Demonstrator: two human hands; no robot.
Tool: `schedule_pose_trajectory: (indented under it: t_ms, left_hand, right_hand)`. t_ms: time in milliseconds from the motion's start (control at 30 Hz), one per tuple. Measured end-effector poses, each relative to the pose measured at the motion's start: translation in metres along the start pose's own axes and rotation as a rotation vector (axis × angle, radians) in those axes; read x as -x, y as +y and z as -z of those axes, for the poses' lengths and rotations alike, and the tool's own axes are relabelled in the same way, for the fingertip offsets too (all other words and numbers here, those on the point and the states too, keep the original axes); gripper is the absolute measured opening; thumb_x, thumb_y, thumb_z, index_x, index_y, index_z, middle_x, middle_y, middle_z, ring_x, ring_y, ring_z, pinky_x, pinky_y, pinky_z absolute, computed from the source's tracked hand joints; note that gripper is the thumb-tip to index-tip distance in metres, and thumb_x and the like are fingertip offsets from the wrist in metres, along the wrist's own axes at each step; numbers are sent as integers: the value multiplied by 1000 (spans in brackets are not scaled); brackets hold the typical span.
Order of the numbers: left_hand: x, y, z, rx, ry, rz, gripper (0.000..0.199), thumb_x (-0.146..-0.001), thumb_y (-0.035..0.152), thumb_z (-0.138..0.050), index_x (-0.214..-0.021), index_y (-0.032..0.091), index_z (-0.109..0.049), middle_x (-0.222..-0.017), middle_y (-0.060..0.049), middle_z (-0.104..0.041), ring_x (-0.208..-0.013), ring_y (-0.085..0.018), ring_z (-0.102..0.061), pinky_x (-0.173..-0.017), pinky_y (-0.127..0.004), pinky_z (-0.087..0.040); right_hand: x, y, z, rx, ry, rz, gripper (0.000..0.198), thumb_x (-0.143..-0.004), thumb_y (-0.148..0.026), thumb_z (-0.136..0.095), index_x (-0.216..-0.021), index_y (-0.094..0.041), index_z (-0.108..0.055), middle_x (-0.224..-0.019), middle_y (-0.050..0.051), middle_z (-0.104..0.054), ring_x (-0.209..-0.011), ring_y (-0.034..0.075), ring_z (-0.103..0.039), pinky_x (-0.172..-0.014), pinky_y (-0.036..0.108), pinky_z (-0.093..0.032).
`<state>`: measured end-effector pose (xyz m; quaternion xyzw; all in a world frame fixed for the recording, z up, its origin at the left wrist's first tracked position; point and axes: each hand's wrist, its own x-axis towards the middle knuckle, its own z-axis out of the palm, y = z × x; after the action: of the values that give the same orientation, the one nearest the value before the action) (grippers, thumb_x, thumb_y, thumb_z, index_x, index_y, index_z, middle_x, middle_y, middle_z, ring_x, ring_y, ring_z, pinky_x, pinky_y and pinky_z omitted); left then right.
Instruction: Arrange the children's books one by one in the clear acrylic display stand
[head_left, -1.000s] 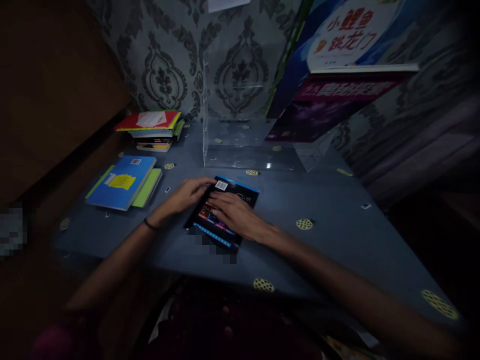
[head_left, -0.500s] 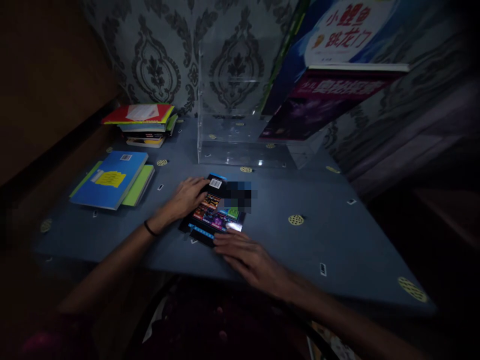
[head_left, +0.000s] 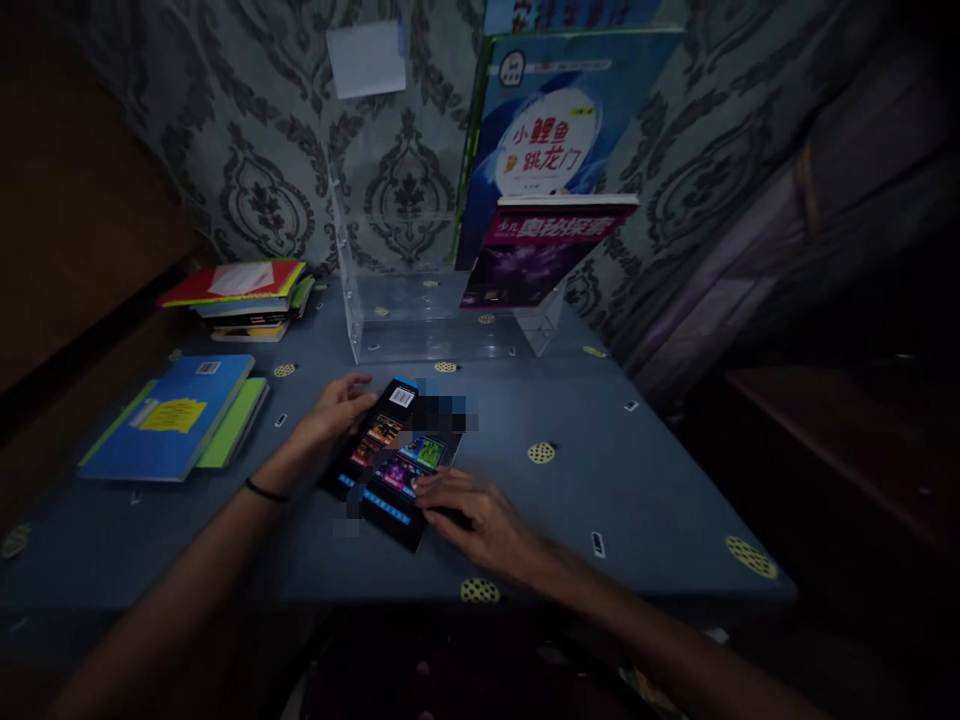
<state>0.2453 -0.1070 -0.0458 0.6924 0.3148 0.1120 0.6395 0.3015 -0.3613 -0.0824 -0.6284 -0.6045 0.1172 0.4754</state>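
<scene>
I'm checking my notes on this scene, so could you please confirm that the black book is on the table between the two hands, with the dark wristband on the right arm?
Not quite: the head view shows the dark wristband on the left arm. The black book is indeed on the table between the two hands.

Two hands [head_left: 339, 410] [head_left: 484, 522], one book [head_left: 409, 470] between them, one clear stand [head_left: 350, 325] and one wristband [head_left: 265, 492] are visible.

Black book [head_left: 409, 478] partly pixelated, rearmost blue book [head_left: 577, 14] cut off at top edge
</scene>
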Motion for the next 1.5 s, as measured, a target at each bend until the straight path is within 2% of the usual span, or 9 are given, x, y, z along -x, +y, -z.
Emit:
schedule_pose_trajectory:
  t_ms: [133, 367, 500, 667, 833, 1000, 1267, 1400, 1500]
  left_hand:
    - [-13, 11, 2, -72, -36, 85, 41, -69, 30, -81, -102, 17, -62, -81, -2, -67, -64, -11, -62, -40, -15, -24]
    - [-3, 30, 4, -114, -508, 53, 42, -65, 42, -85, -94, 14, -71, -75, -3, -72, -54, -9, -59, -44, -17, -34]
    - [30, 77, 6, -115, -547, -206, 42, -73, 42, -80, -105, 15, -73, -89, -5, -76, -78, -18, -69, -69, -27, -53]
    - [69, 113, 23, -265, -327, -688, 27, -85, 40, -72, -104, 21, -75, -103, -5, -75, -103, -26, -69, -91, -38, -55]
    - [70, 39, 44, -428, -345, -776, 20, -93, 38, -62, -103, 25, -73, -131, -9, -69, -136, -29, -52, -112, -52, -42]
    - [74, -35, 54, -694, -387, -712, 36, -96, 24, -56, -132, 28, -60, -152, -10, -51, -141, -26, -47, -112, -53, -43]
    - [76, -52, 57, -1061, -390, -873, 63, -91, 6, -52, -149, 31, -42, -157, -7, -44, -149, -24, -35, -118, -56, -36]
    - [75, -58, 57, -1158, -385, -901, 60, -94, 4, -44, -149, 29, -42, -156, -6, -46, -150, -22, -32, -120, -56, -33]
    - [76, -56, 57, -1183, -406, -904, 57, -97, 8, -44, -150, 27, -40, -158, -6, -42, -151, -23, -29, -121, -55, -31]
  right_hand:
    - [1, -1, 1, -3, -4, -11, 17, -95, -21, -59, -106, -21, -72, -108, 7, -77, -108, 20, -70, -102, 48, -54]
    - [0, -6, 6, -76, 14, -64, 16, -96, -24, -57, -102, -23, -72, -106, 7, -76, -105, 20, -70, -91, 43, -60]
    - [-6, -8, 15, 11, 55, 12, 18, -98, -25, -55, -107, -23, -71, -108, 7, -76, -109, 21, -68, -95, 45, -58]
    - [-16, 5, 38, 207, 243, -66, 26, -99, -28, -50, -119, -27, -67, -132, 8, -66, -123, 26, -62, -102, 52, -54]
    - [-5, 44, 55, 323, 298, -155, 30, -98, -32, -47, -112, -24, -71, -126, 10, -69, -118, 30, -65, -101, 54, -54]
    - [3, 56, 56, 397, 238, -247, 27, -95, -28, -49, -109, -23, -72, -126, 11, -70, -115, 29, -67, -98, 55, -54]
    - [-87, 19, 3, 292, -150, 15, 40, -102, -25, -42, -140, -29, -54, -139, 6, -63, -130, 22, -58, -112, 50, -47]
    - [-115, 31, -18, 349, -264, -41, 44, -103, -28, -38, -146, -19, -48, -147, 12, -55, -139, 24, -49, -118, 51, -39]
    - [-110, 47, -12, 377, -239, -67, 47, -103, -27, -37, -149, -17, -43, -153, 13, -49, -146, 24, -39, -120, 52, -35]
